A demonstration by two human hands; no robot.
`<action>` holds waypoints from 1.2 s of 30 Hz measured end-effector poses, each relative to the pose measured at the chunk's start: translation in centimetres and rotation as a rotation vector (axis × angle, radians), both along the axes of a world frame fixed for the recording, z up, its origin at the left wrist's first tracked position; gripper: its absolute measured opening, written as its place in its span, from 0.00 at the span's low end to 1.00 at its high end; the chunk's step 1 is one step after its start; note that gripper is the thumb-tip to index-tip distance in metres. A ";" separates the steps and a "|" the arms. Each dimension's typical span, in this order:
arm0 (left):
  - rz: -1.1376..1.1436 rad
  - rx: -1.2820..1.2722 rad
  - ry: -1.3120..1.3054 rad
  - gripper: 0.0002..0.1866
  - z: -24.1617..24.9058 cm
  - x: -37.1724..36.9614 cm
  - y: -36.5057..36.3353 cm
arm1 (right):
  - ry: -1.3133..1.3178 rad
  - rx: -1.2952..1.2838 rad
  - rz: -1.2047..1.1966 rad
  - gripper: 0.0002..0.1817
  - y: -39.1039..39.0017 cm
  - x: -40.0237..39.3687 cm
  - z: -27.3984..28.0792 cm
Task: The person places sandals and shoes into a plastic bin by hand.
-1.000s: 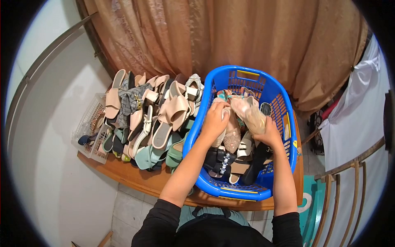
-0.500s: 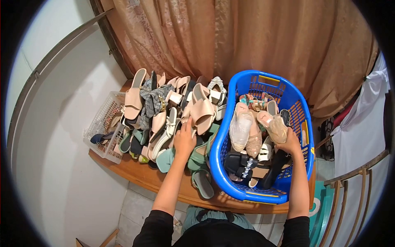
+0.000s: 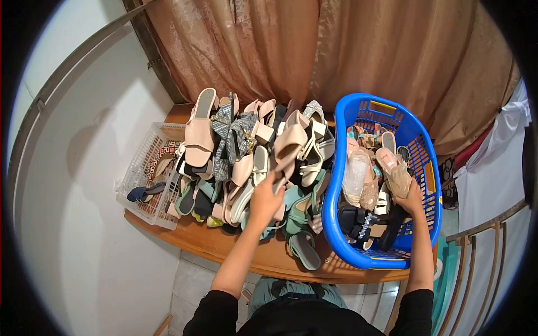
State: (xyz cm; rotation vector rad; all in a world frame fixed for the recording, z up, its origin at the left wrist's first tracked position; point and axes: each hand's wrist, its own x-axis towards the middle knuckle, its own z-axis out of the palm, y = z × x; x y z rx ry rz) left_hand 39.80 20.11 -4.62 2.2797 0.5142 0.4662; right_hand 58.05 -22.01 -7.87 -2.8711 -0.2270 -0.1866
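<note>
My left hand is at the heap of shoes on the table, its fingers closed on the near end of a beige slide sandal, which is tilted and slightly blurred. Inside the blue basket, my right hand grips a beige mule by its toe, which looks wrapped in clear plastic. Beside that mule lie another plastic-wrapped shoe and a glittery flat. Green sandals lie to the right of my left hand.
A white plastic basket with a dark blue shoe stands at the table's left end. Brown curtains hang behind. The wooden table has its front edge close to my body. A green sandal lies near that edge.
The beige slide under my left hand has turned and tipped, uncovering white strappy sandals beside it. My right hand still grips the mule in the basket. The whole view has shifted slightly.
</note>
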 end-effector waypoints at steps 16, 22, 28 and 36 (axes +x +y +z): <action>-0.479 1.197 -0.064 0.24 -8.3 -6.6 -4.0 | 0.038 -0.072 -0.117 0.56 2.4 -2.2 -0.5; -0.503 0.958 -0.221 0.21 -8.0 -6.0 -2.3 | -0.006 -0.080 -0.110 0.54 2.6 -2.6 -0.8; -0.511 0.715 -0.220 0.20 -3.7 -5.4 -0.5 | -0.013 -0.078 -0.106 0.54 2.3 -2.5 -1.0; -0.682 0.719 -0.083 0.27 -6.2 -8.3 -3.2 | -0.031 -0.072 -0.086 0.54 2.1 -2.2 -1.2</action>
